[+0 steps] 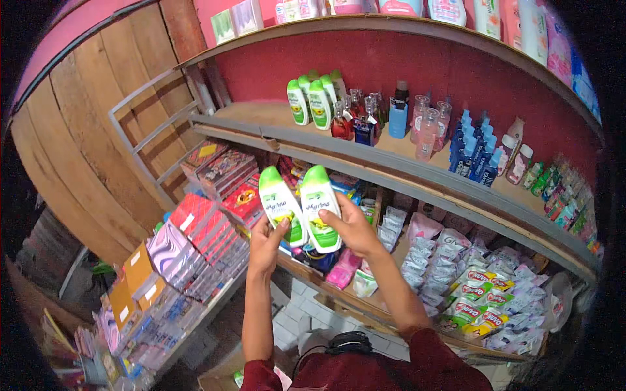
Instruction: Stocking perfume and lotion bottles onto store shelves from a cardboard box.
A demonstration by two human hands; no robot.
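Note:
Both my hands are raised in front of the shelves, each wrapped round a white lotion bottle with a green cap. My left hand point(266, 246) grips the left bottle point(279, 199), thumb across its front. In my right hand point(355, 228) is the right bottle point(318, 203), thumb pressed on its label. The two bottles are upright, side by side and nearly touching, labels facing me. Several matching green-capped bottles point(319, 104) stand grouped on the middle shelf point(254, 112) beyond my hands, beside small red and blue perfume bottles point(364, 129).
Farther right on that shelf are pink bottles point(427, 133) and blue bottles point(466, 146). Sachets and packets point(476, 300) fill the lower shelf. Stacked books and boxes point(189, 254) cover a table at left. A metal rack frame point(153, 133) leans by the wooden wall point(72, 143).

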